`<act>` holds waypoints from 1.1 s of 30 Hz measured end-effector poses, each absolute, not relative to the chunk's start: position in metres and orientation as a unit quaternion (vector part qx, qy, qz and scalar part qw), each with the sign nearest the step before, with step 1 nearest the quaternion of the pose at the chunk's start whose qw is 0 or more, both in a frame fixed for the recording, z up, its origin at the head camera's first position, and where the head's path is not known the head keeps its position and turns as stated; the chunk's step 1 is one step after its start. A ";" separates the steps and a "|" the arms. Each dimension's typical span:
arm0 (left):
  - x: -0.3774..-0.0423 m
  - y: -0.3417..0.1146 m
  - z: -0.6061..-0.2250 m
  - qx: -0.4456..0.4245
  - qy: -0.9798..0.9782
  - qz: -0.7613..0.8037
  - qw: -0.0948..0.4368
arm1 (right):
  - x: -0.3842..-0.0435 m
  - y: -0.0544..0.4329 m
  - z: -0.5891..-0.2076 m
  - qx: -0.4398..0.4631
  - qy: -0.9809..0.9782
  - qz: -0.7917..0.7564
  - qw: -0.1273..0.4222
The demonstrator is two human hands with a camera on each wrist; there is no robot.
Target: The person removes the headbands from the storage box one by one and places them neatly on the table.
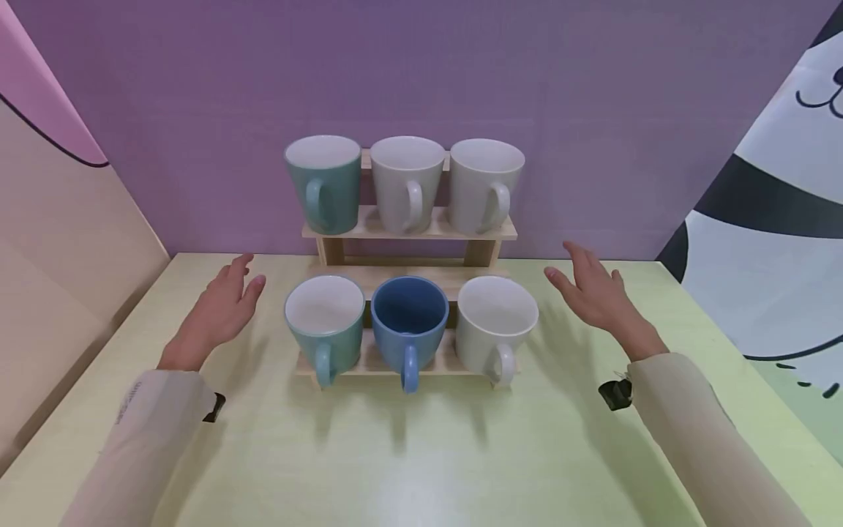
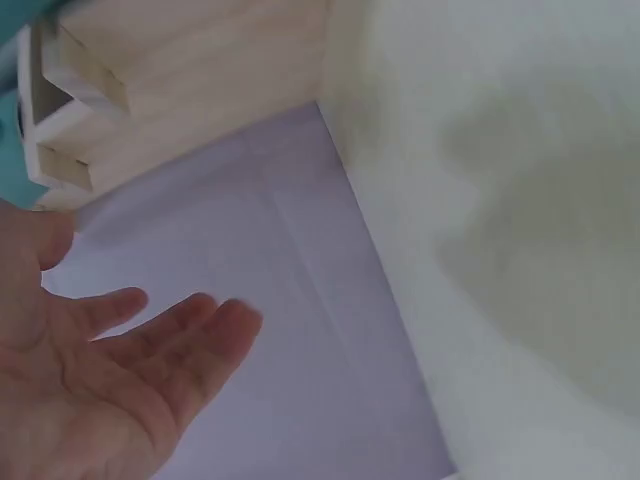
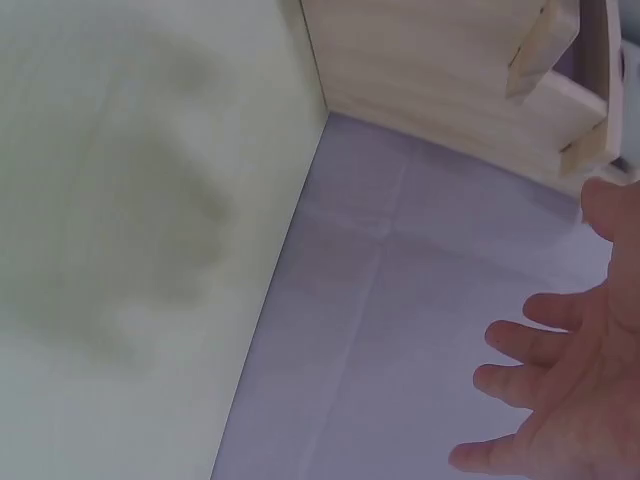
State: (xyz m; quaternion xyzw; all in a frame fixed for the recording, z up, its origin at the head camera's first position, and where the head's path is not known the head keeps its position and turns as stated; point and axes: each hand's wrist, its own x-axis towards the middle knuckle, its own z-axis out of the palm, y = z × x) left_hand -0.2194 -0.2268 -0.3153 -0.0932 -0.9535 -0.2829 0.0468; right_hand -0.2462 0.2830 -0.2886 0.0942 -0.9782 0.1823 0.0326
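In the head view a wooden tiered rack (image 1: 421,272) bears two rows of mugs. Its upper row has a teal mug (image 1: 336,194), a white mug (image 1: 398,194) and another white mug (image 1: 477,194). Below stand a teal mug with a white inside (image 1: 336,344), a blue mug (image 1: 402,340) and a white mug (image 1: 484,340). My left hand (image 1: 224,304) hovers left of the rack, fingers relaxed, holding nothing. To the rack's right, my right hand (image 1: 596,293) is likewise raised with spread fingers and touches nothing. Both wrist views show a bare palm beside the wooden rack (image 2: 220,60).
The rack stands on a pale yellow-green table (image 1: 408,454) against a purple backdrop (image 1: 421,66). A beige panel (image 1: 59,241) borders the left side. On the right is a panel with a black-and-white cartoon figure (image 1: 777,271).
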 end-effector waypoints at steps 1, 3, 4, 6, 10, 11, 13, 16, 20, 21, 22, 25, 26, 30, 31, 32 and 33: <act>-0.218 -0.225 -0.316 -0.095 -0.949 -0.298 0.043 | -0.244 0.282 -0.289 0.096 -0.978 0.184 0.035; -0.216 -0.223 -0.318 -0.098 -0.940 -0.327 0.026 | -0.239 0.281 -0.289 0.102 -0.976 0.188 0.040; -0.215 -0.222 -0.319 -0.098 -0.936 -0.339 0.018 | -0.236 0.280 -0.290 0.105 -0.975 0.190 0.043; -0.211 -0.220 -0.320 -0.093 -0.929 -0.358 -0.002 | -0.231 0.279 -0.290 0.111 -0.974 0.195 0.045; -0.204 -0.217 -0.323 -0.080 -0.920 -0.383 -0.020 | -0.221 0.275 -0.293 0.124 -0.968 0.214 0.049; -0.202 -0.216 -0.325 -0.075 -0.916 -0.392 -0.022 | -0.218 0.275 -0.293 0.126 -0.966 0.220 0.050; -0.200 -0.214 -0.328 -0.063 -0.907 -0.415 -0.026 | -0.214 0.273 -0.294 0.131 -0.962 0.233 0.051; -0.197 -0.211 -0.331 -0.047 -0.890 -0.453 -0.036 | -0.208 0.271 -0.295 0.134 -0.956 0.254 0.052; -0.193 -0.206 -0.332 -0.035 -0.871 -0.487 -0.059 | -0.198 0.267 -0.297 0.137 -0.950 0.274 0.058; -0.192 -0.205 -0.332 -0.032 -0.867 -0.493 -0.066 | -0.196 0.266 -0.298 0.137 -0.949 0.277 0.059; -0.191 -0.204 -0.333 -0.029 -0.863 -0.500 -0.072 | -0.194 0.265 -0.299 0.138 -0.948 0.280 0.061; -0.189 -0.201 -0.334 -0.023 -0.856 -0.509 -0.091 | -0.189 0.262 -0.300 0.140 -0.943 0.295 0.068; -0.188 -0.200 -0.334 -0.022 -0.854 -0.511 -0.098 | -0.187 0.260 -0.300 0.139 -0.940 0.303 0.071; -0.184 -0.196 -0.336 -0.022 -0.843 -0.522 -0.126 | -0.180 0.256 -0.300 0.129 -0.931 0.331 0.083; -0.183 -0.195 -0.337 -0.022 -0.839 -0.527 -0.131 | -0.178 0.254 -0.300 0.124 -0.929 0.340 0.083; -0.182 -0.194 -0.338 -0.023 -0.835 -0.533 -0.136 | -0.176 0.253 -0.300 0.119 -0.926 0.348 0.083; -0.181 -0.192 -0.340 -0.024 -0.831 -0.537 -0.142 | -0.173 0.252 -0.300 0.114 -0.924 0.356 0.081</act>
